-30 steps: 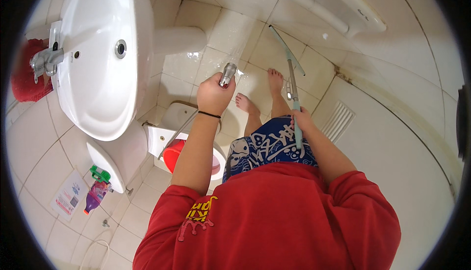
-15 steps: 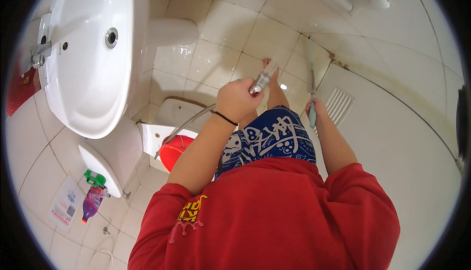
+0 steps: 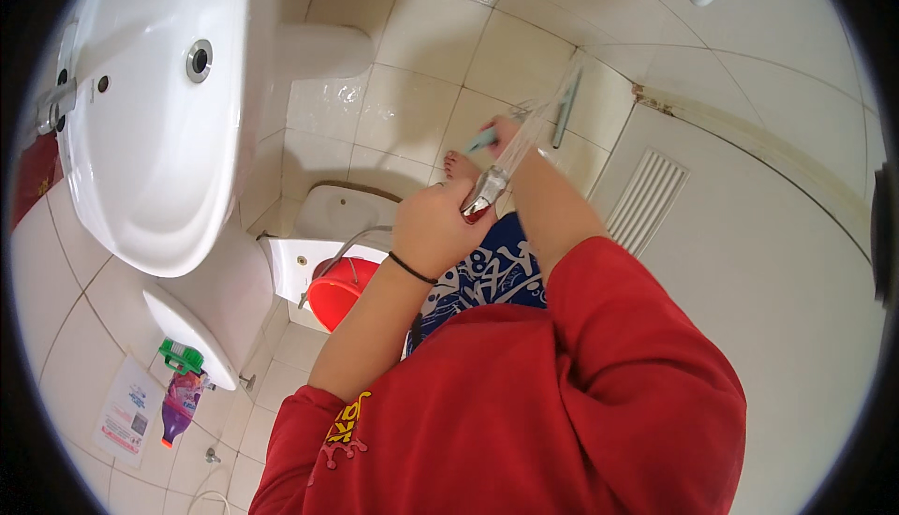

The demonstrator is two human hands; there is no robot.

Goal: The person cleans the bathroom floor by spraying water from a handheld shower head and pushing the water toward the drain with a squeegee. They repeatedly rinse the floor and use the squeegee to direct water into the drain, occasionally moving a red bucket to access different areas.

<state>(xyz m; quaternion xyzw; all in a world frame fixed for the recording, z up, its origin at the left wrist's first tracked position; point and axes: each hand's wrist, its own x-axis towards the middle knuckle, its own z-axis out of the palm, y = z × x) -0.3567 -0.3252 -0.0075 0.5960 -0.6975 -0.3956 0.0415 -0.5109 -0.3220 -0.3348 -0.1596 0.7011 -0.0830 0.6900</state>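
My left hand [image 3: 433, 229] is closed around a chrome handheld sprayer [image 3: 486, 191]. A grey hose [image 3: 361, 237] runs back from it past the red bucket. Clear water [image 3: 536, 129] streams from its head toward the far right corner. My right hand [image 3: 506, 133], slightly blurred, grips the pale teal handle [image 3: 480, 139] of a squeegee, just beyond the sprayer. The squeegee's long narrow head [image 3: 567, 108] is to the right of that hand, near the tiled wall, with the water stream crossing in front. The link between handle and head is partly hidden.
A white sink [image 3: 154, 150] juts in at left. A red bucket [image 3: 339, 292] stands below it on the left. A bottle of purple liquid [image 3: 180, 407] and a green brush [image 3: 181, 356] are by the left wall. A white door with a vent grille [image 3: 649, 192] is at right.
My right hand has swung left and forward with the squeegee, which now lies across near the sprayer instead of upright at the right. The left hand with the sprayer has shifted slightly left and nearer.
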